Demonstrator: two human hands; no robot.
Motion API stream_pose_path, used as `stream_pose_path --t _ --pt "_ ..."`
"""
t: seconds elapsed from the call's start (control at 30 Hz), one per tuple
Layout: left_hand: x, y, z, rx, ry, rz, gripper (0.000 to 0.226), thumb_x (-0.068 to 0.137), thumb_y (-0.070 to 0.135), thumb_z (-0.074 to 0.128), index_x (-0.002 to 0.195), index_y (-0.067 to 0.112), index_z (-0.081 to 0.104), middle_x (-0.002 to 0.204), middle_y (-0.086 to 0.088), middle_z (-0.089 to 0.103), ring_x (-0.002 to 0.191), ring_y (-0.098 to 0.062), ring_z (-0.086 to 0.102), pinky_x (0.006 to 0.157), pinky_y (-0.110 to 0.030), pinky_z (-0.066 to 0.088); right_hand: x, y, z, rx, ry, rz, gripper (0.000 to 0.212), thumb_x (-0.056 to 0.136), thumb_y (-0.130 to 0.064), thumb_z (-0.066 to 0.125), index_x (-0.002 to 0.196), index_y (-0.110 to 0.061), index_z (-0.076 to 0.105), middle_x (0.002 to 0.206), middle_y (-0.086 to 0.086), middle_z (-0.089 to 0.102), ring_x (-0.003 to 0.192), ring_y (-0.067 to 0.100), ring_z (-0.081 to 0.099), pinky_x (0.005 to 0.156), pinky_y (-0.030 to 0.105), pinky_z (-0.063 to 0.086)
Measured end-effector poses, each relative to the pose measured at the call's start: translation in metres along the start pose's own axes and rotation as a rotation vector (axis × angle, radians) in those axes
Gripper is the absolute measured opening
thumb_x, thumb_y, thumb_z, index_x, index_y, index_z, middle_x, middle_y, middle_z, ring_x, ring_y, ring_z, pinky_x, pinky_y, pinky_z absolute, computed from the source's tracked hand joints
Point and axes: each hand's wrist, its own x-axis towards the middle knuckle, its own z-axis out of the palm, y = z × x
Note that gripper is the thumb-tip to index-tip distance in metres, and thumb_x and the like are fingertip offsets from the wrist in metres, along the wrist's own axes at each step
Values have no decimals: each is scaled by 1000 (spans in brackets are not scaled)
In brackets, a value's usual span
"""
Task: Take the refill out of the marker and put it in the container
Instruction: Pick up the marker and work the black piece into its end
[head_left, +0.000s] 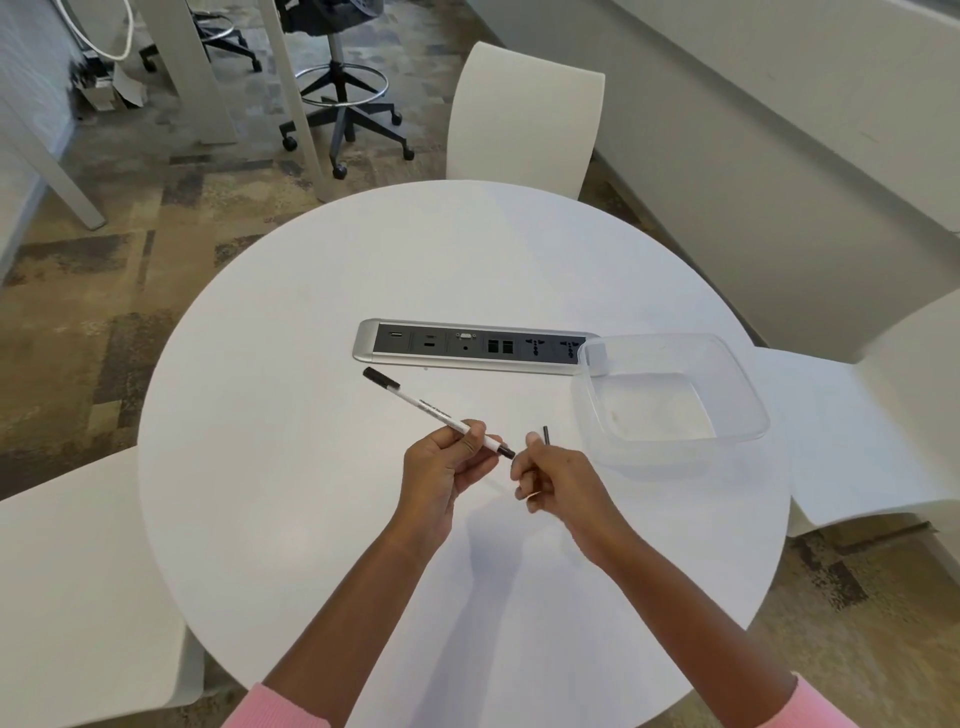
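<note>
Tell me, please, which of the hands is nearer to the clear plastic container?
Right. The right hand, pinching a thin dark refill, is just left of the container, near its front corner. The left hand, holding the marker, is farther left, beyond the right hand.

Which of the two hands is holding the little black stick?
The right hand pinches the short black refill upright, on the side nearer the clear container. The left hand grips the long white marker instead.
</note>
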Motion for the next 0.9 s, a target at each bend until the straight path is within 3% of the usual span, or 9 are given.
stream_pose_path --t 0.17,0.27,0.37,0.63,0.8,0.9 --pt "2 5 -2 -13 32 21 11 84 9 60 76 7 67 66 -2 73 66 -13 70 61 -18 56 -1 11 -2 -521 197 -537 2 88 -21 57 88 -19 57 81 -2 60 72 -1 54 61 9 39" --pt "2 3 2 -36 21 21 9 84 9 60 78 6 67 65 -3 72 68 -14 71 61 -18 57 2 12 1 -745 261 -759 18 81 -13 67 98 -11 61 88 4 64 82 14 57 69 13 41" --pt "3 2 6 -71 1 25 9 84 9 60 80 3 66 65 -2 72 71 -16 72 61 -16 55 6 8 4 -796 312 -878 15 79 -3 67 93 -7 66 83 8 68 78 25 59 70 20 44" --pt "5 5 12 -104 34 84 11 83 6 61 75 5 68 63 -1 71 69 -13 70 64 -17 56 10 -5 4 -1005 393 -997 4 78 2 62 78 2 66 66 16 63 64 33 57 65 32 39" --pt "6 6 15 -116 48 91 10 83 5 60 76 4 67 64 -2 71 69 -14 70 64 -18 56 12 -14 3 -1052 344 -918 5 77 6 62 73 5 64 63 18 60 63 32 53 62 34 34" --pt "6 7 15 -102 38 93 10 83 3 59 76 3 66 63 -3 72 67 -14 71 63 -18 56 11 -16 3 -1045 263 -769 13 85 1 56 79 5 66 68 21 59 70 32 49 61 30 33"
